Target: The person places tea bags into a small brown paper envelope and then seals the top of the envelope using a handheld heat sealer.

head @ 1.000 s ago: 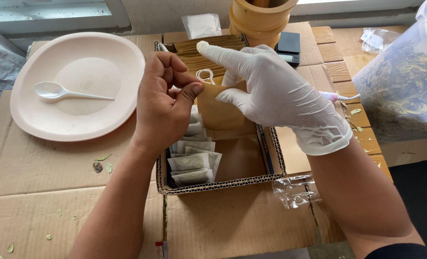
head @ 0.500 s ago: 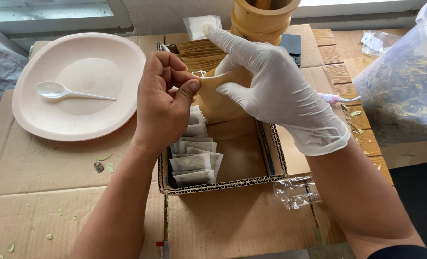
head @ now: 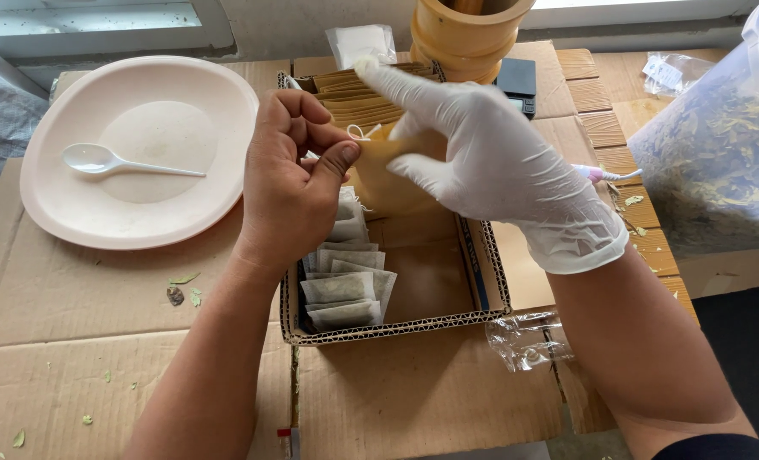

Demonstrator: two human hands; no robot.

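Envelope (head: 388, 183), brown, held above box (head: 481, 281) between both hands. Left hand (head: 294, 183) pinches its left edge; gloved right hand (head: 481, 158) grips top, forefinger extended. Plate (head: 217, 204) sits just left.

The left hand (head: 290, 183) is bare, with no glove, ring or watch, and its forearm is uncovered. The right hand (head: 503, 162) wears a thin white disposable glove, wrinkled, cuff bunched at the wrist. A dark sleeve edge shows at five o'clock.
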